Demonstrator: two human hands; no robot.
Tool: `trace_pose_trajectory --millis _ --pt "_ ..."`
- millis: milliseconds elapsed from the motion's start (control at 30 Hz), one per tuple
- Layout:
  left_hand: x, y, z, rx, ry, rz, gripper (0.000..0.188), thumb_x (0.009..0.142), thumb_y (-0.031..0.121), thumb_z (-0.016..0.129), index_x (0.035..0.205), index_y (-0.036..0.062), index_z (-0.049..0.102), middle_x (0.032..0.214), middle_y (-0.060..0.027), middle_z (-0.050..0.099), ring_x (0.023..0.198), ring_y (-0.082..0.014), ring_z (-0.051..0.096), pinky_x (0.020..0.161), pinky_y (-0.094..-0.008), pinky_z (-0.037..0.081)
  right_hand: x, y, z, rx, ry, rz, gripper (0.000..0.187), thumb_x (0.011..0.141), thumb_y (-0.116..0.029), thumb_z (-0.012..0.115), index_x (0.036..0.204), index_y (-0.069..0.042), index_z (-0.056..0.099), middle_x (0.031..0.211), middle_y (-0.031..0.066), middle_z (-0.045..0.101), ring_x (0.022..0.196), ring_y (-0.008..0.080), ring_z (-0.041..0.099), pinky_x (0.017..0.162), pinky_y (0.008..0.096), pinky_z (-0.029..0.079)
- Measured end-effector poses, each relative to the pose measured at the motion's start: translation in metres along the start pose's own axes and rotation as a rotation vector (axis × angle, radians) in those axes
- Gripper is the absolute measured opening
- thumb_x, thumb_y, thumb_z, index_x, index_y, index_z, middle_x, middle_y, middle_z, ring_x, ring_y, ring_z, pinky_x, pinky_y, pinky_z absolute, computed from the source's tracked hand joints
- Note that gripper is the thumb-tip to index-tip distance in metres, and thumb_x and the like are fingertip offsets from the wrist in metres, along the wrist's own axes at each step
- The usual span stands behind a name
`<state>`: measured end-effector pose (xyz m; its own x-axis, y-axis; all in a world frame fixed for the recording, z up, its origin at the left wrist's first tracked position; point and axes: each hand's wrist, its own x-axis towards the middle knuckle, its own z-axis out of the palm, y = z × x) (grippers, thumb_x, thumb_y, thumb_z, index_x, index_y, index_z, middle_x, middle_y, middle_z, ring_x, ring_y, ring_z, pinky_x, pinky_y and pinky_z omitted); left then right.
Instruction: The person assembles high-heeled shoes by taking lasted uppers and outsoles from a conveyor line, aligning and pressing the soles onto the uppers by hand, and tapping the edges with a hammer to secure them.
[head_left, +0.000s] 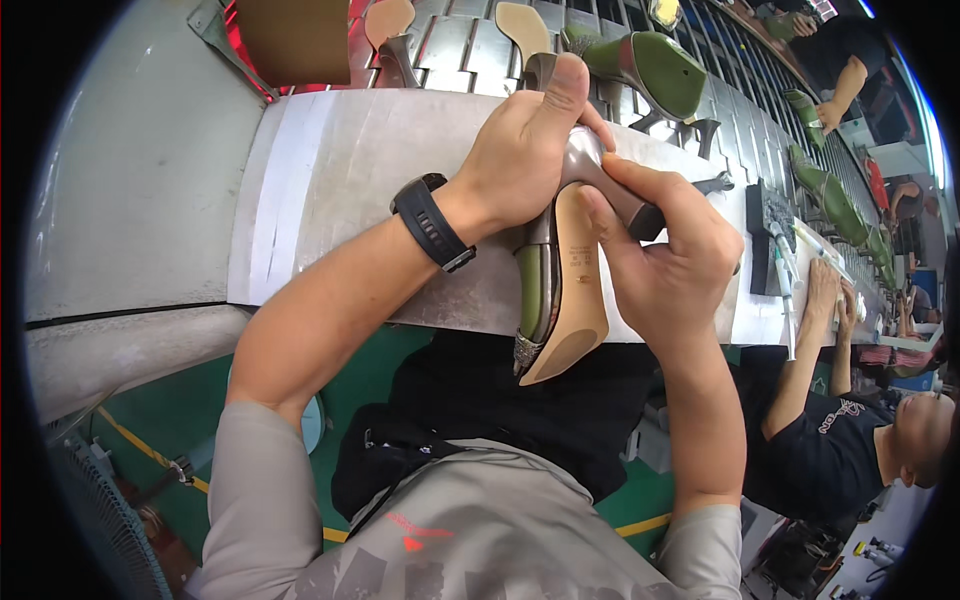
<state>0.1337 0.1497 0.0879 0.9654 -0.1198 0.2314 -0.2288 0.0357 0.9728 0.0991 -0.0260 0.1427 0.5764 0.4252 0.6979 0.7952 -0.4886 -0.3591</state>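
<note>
Grasps the back of a shoe [537, 290] with the left hand [525, 155] and grips its heel [637, 212] with the right hand [680, 245], with the right thumb [612, 236] near the sole [578, 285]. Holds the shoe between both hands, mostly below the left and to the left of the right, with sole turned up and toe [527, 352] pointing bodyward past the near edge of the table [380, 160]. Wears a watch [432, 222] on the left wrist. Beyond: on a conveyor [450, 45], another green shoe [675, 75]; at right, a co-worker [820, 460].

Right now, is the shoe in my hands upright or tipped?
The shoe is tipped: its tan sole faces into view beside the green side.
</note>
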Motion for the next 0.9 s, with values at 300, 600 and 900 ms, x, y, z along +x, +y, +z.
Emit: trace_pose_trajectory --millis 300,600,900 --pt "0.002 -0.002 0.008 0.061 -0.025 0.096 0.084 0.111 0.068 0.029 0.102 -0.0011 0.075 0.089 -0.0056 0.072 0.081 -0.0107 0.064 0.079 -0.0253 0.051 -0.016 0.012 -0.005 0.095 -0.01 0.215 0.025 0.083 -0.01 0.089 0.102 0.0 0.075 0.087 0.0095 0.077 0.073 0.0173 0.074 0.062 0.0293 0.056" --pt "-0.006 -0.012 0.02 0.016 0.096 0.117 0.071 0.114 0.058 0.036 0.101 0.0012 0.077 0.082 -0.0024 0.069 0.076 -0.0099 0.06 0.072 -0.027 0.049 -0.011 0.015 -0.034 0.586 -0.614 0.898 0.035 0.094 -0.028 0.084 0.084 0.0 0.067 0.065 -0.0013 0.062 0.055 0.0044 0.054 0.049 0.0232 0.042" --pt "-0.008 0.001 0.026 0.184 0.214 0.194 0.069 0.112 0.056 0.042 0.093 -0.0011 0.076 0.065 -0.0062 0.056 0.063 -0.0135 0.048 0.061 -0.0325 0.042 -0.01 0.014 -0.029 0.453 -0.607 0.903 0.043 0.093 -0.027 0.086 0.073 -0.005 0.055 0.059 -0.0047 0.05 0.054 0.005 0.042 0.048 0.027 0.033"
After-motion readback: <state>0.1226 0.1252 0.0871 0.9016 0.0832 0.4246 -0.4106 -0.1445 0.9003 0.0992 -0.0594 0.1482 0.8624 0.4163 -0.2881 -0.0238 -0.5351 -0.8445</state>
